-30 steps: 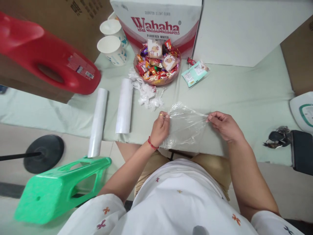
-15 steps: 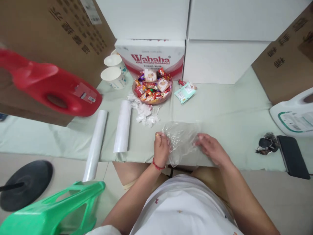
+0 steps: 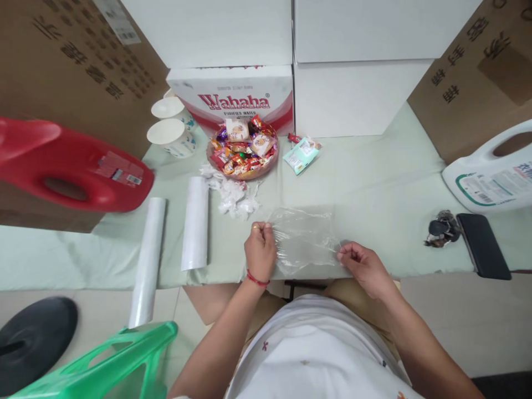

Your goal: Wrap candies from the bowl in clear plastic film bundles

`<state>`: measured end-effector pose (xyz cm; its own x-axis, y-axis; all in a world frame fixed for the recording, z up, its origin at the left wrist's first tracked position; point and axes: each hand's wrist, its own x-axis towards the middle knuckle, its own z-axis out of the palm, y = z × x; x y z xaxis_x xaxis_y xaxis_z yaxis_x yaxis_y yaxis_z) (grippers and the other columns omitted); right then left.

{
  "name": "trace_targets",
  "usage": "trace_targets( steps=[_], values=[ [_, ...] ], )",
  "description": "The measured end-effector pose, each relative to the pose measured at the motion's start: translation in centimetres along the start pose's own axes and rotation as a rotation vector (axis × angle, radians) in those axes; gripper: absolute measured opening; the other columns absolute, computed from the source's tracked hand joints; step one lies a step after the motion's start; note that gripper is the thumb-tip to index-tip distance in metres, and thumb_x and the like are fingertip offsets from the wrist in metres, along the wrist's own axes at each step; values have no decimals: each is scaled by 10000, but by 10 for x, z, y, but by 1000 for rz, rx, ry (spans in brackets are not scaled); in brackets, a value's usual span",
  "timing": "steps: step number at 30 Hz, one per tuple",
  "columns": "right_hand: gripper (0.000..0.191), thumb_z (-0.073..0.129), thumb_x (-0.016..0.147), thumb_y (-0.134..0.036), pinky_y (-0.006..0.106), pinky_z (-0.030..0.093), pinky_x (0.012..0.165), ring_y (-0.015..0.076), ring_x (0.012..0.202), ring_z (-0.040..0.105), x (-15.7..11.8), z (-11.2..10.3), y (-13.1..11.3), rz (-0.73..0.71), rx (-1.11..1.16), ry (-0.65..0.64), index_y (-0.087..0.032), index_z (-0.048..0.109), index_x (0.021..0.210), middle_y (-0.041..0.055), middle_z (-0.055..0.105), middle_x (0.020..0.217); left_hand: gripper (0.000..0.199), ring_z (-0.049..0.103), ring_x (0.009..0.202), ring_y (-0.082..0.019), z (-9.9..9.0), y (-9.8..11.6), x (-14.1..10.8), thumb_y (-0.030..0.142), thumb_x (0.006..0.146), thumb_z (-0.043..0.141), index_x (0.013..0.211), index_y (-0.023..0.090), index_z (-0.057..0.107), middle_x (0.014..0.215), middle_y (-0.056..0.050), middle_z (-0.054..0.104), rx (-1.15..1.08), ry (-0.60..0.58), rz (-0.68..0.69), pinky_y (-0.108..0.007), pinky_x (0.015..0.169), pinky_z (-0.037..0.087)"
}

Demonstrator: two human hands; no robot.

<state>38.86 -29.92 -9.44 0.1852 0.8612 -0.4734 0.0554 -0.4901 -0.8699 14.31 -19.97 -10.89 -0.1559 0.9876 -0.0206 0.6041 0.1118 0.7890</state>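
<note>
A clear plastic bag (image 3: 305, 238) is stretched out between my two hands near the table's front edge. My left hand (image 3: 261, 249) is closed on its left side, thumb and fingers pinching the crinkled film. At the bag's lower right corner, my right hand (image 3: 366, 269) pinches the film between thumb and fingertips. Beyond the bag lie crumpled white plastic bags (image 3: 235, 197), just in front of a bowl (image 3: 266, 168) heaped with wrapped candies (image 3: 245, 149). A light green snack packet (image 3: 302, 156) rests to the right of the bowl.
Two white rolls (image 3: 195, 224) (image 3: 147, 260) lie at left, one overhanging the edge. Paper cups (image 3: 170, 138) and a red jug (image 3: 78, 166) stand behind them. At right are a white jug (image 3: 494, 172), a phone (image 3: 484, 246) and a dark bundle (image 3: 443, 228). Boxes (image 3: 233, 88) line the back.
The bag is spread flatter and wider. My right hand has shifted down to its lower right corner and closed on it; my left hand keeps its hold. The camera view has shifted slightly.
</note>
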Motion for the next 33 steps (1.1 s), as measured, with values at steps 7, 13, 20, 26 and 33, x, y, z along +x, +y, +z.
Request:
trace_targets(
  steps=[7,13,20,26,33],
  values=[
    [482,654,843,-681,283,395,623,145,645,490,-22,-23,9,6,-171,-112,-202,633,804,-14,559,675,158,607,641,-223,4,8,-2,309,1048,394,925,248,473,699,-7,598,188,-79,96,-284,629,327],
    [384,573,942,-555,378,491,874,243,932,611,34,-42,-34,-405,-519,87,-223,712,1076,79,711,976,172,607,589,-240,7,1,-8,312,1064,328,1000,240,470,665,0,575,220,-109,208,-292,604,316],
    [394,716,825,-565,351,516,819,230,918,643,105,11,-76,-402,-410,-420,-188,733,938,76,718,936,185,629,583,-254,6,-1,-12,321,1072,295,1022,240,454,675,-12,607,208,-79,232,-305,596,326],
    [456,836,676,-585,249,392,496,116,567,524,133,0,-90,-79,-64,-378,-195,645,812,-30,558,654,165,635,599,-256,7,1,-8,316,1068,296,994,253,430,688,-11,609,182,-73,189,-307,604,333],
    [466,721,798,-656,257,306,446,76,465,381,142,-15,-82,-119,-171,-188,-203,616,829,-35,557,654,157,598,577,-242,1,2,-9,316,1065,302,967,261,411,668,5,566,216,-72,144,-301,593,320]
  ],
)
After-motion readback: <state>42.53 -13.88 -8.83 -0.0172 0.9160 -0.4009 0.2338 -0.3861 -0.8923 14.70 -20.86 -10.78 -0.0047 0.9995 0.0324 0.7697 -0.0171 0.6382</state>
